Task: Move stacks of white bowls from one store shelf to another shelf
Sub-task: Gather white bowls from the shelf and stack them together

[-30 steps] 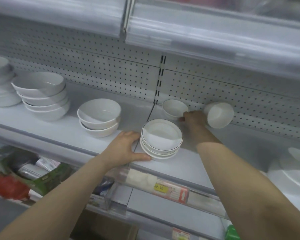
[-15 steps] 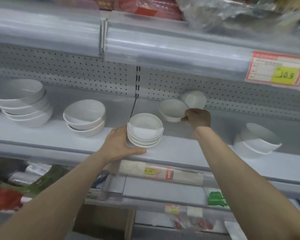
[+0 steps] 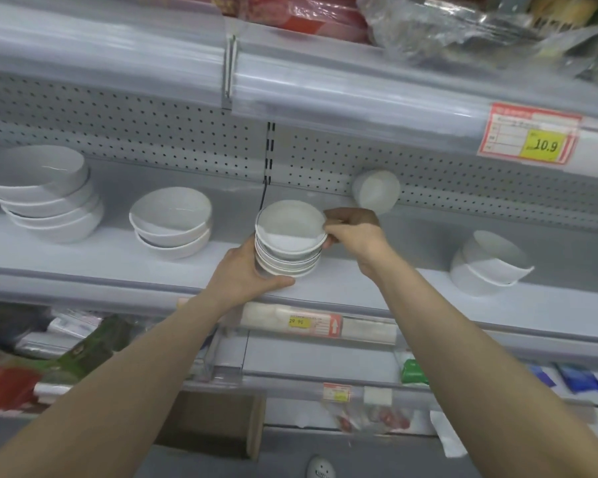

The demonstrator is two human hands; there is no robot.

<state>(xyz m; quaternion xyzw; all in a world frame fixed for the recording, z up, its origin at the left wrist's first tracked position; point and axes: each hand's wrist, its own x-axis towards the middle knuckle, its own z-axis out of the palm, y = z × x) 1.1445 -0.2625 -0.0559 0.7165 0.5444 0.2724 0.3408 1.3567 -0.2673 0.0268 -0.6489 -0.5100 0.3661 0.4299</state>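
A small stack of shallow white bowls point(image 3: 285, 262) stands near the front of the grey middle shelf point(image 3: 118, 260). My left hand point(image 3: 249, 270) curls round the stack's left side and base. My right hand point(image 3: 354, 232) pinches the right rim of a small white bowl point(image 3: 290, 225) that sits on top of that stack. Another small bowl point(image 3: 377, 189) lies on its side against the pegboard behind my right hand.
A pair of nested bowls point(image 3: 171, 219) and a taller stack of larger bowls point(image 3: 45, 194) stand to the left on the same shelf. Tilted bowls point(image 3: 487, 263) lie at the right. The upper shelf's edge point(image 3: 325, 84) overhangs, with a price tag point(image 3: 529, 134).
My right hand carried the small bowl from the back of the shelf forward and left onto the stack. My left hand kept hold of the stack. The view tilted upward.
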